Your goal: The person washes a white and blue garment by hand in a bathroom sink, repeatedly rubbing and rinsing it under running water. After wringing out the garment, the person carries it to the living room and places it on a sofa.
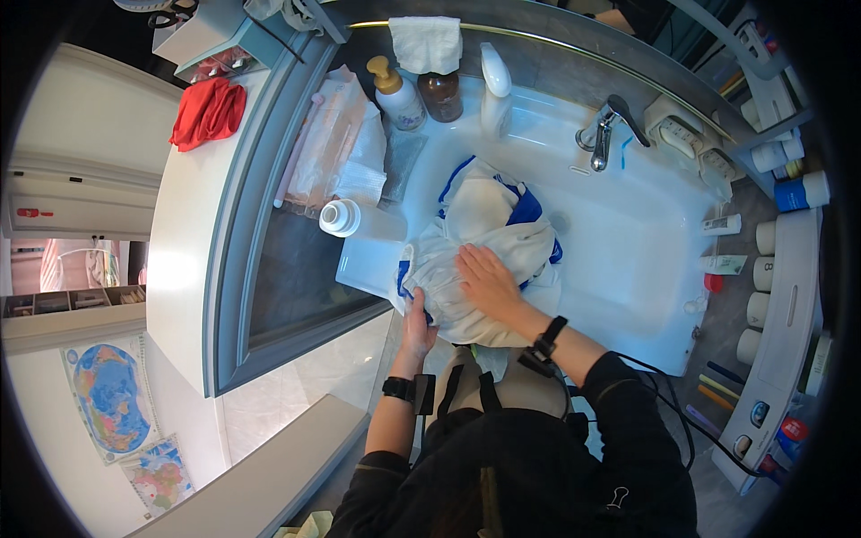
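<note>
Left of the sink (637, 278) lies a red cloth (208, 114); a white bottle (366, 222) sits at its left edge. The left hand (417, 326) touches a white-and-blue garment (507, 240) bunched over the sink's front-left part; hidden fingers leave its grip unclear. The right hand (489, 280) presses it open-palmed. The faucet (603, 143) is at the sink's back.

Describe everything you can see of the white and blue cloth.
The cloth looks like soft fabric, mostly off-white with bright blue patches and edging. It lies bunched and creased in the left part of the sink, reaching over the near rim. The right fingers lie flat on it; the left fingers grip its near left edge. Whether it is wet is unclear.
</note>
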Available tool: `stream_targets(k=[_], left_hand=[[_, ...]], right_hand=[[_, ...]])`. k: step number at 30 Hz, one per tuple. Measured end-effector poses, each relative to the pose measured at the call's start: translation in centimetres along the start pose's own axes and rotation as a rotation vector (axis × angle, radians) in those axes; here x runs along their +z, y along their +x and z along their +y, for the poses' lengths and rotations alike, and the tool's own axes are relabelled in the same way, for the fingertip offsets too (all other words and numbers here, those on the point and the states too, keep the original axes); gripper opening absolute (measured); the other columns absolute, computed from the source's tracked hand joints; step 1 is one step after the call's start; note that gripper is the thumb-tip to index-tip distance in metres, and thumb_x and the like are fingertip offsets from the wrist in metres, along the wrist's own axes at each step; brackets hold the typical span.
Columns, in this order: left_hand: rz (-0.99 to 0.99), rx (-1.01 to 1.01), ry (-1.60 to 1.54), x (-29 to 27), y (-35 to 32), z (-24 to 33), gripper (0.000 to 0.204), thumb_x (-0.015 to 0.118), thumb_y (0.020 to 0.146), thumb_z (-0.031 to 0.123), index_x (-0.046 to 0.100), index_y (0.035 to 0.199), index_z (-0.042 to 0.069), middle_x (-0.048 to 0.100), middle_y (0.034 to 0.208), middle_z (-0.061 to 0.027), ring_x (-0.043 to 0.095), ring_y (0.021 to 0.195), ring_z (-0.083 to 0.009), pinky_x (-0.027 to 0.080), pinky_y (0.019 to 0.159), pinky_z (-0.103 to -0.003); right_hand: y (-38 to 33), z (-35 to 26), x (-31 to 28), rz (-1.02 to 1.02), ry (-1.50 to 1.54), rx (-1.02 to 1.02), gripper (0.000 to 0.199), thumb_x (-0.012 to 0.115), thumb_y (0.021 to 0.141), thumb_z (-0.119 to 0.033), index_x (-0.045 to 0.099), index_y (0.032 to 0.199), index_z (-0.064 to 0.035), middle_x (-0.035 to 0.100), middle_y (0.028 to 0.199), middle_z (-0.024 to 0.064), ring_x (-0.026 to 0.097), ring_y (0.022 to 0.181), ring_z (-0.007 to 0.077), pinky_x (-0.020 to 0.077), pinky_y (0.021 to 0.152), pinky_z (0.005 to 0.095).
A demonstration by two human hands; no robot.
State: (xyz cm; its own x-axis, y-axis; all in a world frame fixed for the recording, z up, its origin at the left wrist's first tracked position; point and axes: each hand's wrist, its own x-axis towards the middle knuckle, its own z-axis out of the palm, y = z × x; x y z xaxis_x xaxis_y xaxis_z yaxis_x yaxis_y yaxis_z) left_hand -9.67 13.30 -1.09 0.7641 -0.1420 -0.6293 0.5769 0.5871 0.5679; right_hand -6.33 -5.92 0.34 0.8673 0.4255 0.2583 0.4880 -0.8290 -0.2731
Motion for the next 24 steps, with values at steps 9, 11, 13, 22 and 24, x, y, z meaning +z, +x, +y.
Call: stream_targets(k=[9,11,13,22,24], left_hand=[[0.023,0.004,-0.033,0.1,-0.2,0.1,0.048,0.047,0.098,0.035,0.034,0.138,0.012,0.048,0.132,-0.0094,0.049,0.121,-0.0255,0.042,0.099,-0.045],[0.005,0.007,-0.043,0.1,-0.1,0.1,0.049,0.047,0.097,0.036,0.034,0.138,0.012,0.048,0.133,-0.0092,0.048,0.122,-0.0256,0.042,0.099,-0.046],[0.01,-0.015,-0.045,0.1,-0.1,0.2,0.048,0.047,0.097,0.036,0.034,0.138,0.012,0.048,0.133,-0.0088,0.049,0.121,-0.0258,0.042,0.099,-0.046],[-0.048,-0.023,-0.079,0.0,0.0,0.3,0.048,0.044,0.098,0.037,0.037,0.137,0.01,0.05,0.133,-0.0081,0.051,0.12,-0.024,0.042,0.1,-0.042],[-0.029,-0.023,-0.069,0.2,-0.1,0.4,0.048,0.044,0.098,0.037,0.038,0.137,0.009,0.051,0.132,-0.0079,0.051,0.12,-0.0239,0.042,0.1,-0.042]], right_hand=[[-3.1,6.4,-0.4,0.501,0.908,0.824,0.016,0.058,0.087,-0.015,0.062,0.096,-0.0026,0.06,0.106,0.0123,0.06,0.086,0.0312,0.0483,0.077,0.0394],[-3.2,5.7,0.7,0.329,0.591,0.689,0.014,0.057,0.087,-0.017,0.059,0.092,-0.0033,0.059,0.099,0.0124,0.059,0.078,0.0335,0.048,0.07,0.0412],[-3.0,3.9,1.7,0.221,0.424,0.613,0.014,0.057,0.087,-0.018,0.057,0.091,-0.0043,0.057,0.095,0.0125,0.058,0.074,0.0352,0.0476,0.066,0.043],[0.5,-4.2,1.3,0.081,0.745,0.413,0.013,0.057,0.087,-0.016,0.052,0.091,-0.0053,0.057,0.088,0.0144,0.059,0.076,0.0358,0.0474,0.065,0.0427],[0.5,-2.9,1.0,0.115,0.684,0.429,0.012,0.058,0.087,-0.015,0.052,0.089,-0.0043,0.057,0.085,0.0144,0.059,0.074,0.036,0.0478,0.065,0.0424]])
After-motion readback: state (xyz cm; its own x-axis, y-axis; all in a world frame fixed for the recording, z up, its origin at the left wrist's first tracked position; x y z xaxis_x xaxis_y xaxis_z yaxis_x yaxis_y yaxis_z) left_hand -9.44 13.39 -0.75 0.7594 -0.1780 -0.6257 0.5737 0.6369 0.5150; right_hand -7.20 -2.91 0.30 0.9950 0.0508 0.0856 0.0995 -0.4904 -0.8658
